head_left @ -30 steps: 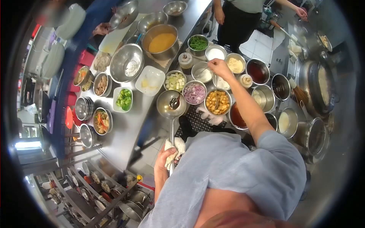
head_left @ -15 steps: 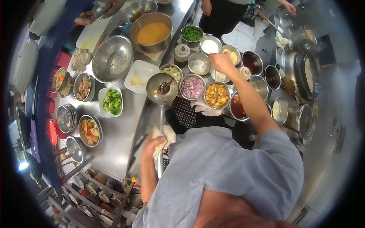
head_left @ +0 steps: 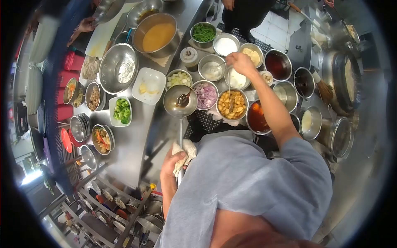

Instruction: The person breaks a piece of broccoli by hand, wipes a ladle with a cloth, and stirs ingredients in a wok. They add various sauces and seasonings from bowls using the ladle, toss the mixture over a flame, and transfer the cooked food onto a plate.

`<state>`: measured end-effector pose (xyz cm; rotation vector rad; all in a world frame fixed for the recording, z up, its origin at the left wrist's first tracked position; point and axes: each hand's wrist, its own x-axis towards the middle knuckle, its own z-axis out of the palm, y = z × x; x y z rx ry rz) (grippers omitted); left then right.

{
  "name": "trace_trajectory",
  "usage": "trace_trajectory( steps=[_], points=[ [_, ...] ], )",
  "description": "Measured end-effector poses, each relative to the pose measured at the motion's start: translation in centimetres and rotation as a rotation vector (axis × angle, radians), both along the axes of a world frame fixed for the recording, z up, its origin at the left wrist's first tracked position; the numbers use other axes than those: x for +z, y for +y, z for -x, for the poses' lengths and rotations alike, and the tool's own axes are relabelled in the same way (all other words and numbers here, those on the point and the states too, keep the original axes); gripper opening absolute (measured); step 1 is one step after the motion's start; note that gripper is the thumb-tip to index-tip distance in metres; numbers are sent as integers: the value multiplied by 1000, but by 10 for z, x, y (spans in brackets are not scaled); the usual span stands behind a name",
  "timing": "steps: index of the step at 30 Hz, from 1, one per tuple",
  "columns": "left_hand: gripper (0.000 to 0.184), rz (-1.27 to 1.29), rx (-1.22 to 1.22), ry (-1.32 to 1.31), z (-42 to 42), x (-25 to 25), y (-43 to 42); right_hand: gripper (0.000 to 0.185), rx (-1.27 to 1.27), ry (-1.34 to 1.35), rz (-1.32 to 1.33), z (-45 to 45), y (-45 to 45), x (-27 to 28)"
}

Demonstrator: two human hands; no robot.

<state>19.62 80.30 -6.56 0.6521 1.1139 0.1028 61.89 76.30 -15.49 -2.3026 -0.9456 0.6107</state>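
My left hand (head_left: 170,162) is closed around the long handle of a metal ladle (head_left: 173,108), with a folded cloth (head_left: 188,152) between palm and metal. Dark brown sauce (head_left: 183,99) lies in the ladle's wide bowl, which is beside a bowl of chopped red onion (head_left: 206,95). Over the seasoning bowls, my right hand (head_left: 241,63) pinches the handle of a small spoon (head_left: 221,64). The spoon's end reaches into a metal bowl of white powder (head_left: 212,68). Just below that hand is another bowl of white seasoning (head_left: 237,78). Diced yellow pieces (head_left: 231,105) fill a bowl nearer my body.
A large pot of yellow-brown liquid (head_left: 158,37), a colander (head_left: 119,68) and a white dish (head_left: 148,86) stand on the left counter. Broccoli (head_left: 121,110) sits in a square bowl. Red sauce pots (head_left: 278,65) line the right. Another person's legs (head_left: 245,18) show at the top.
My head view has shifted slightly. The spoon in my right hand now shows at the white powder bowl. My left hand keeps hold of the ladle.
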Motion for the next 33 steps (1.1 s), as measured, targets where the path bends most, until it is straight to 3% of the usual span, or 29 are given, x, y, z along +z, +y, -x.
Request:
trace_trajectory(
  steps=[16,19,21,22,23,25,27,28,29,31,33],
  points=[
    [52,-30,-108,-145,-3,-5,7,30,-78,348,-55,-15,5,-3],
    [51,-114,-166,-105,-13,-3,16,27,-108,554,-217,-21,-7,17],
    [48,-224,-304,-73,-27,-14,25,27,-69,528,-251,-19,-17,49],
    [48,-157,-334,-109,-39,-31,31,27,-67,532,-251,-11,-22,71],
    [48,-85,-374,-151,-54,-45,35,26,-103,409,-310,-5,-31,96],
    [49,-42,-337,-151,-70,-19,33,24,-150,276,-366,3,-48,120],
    [53,-40,-227,-251,-75,-2,28,20,-114,470,-907,12,-65,127],
    [53,-36,-245,-251,-74,-3,26,18,-56,484,-975,13,-73,119],
    [54,-28,-203,-256,-73,-3,25,18,-71,470,-980,11,-75,109],
    [55,-11,-189,-265,-70,-4,25,20,78,369,-543,8,-78,92],
    [56,32,-222,-260,-67,-7,34,20,-37,325,-587,2,-94,87]
  ],
)
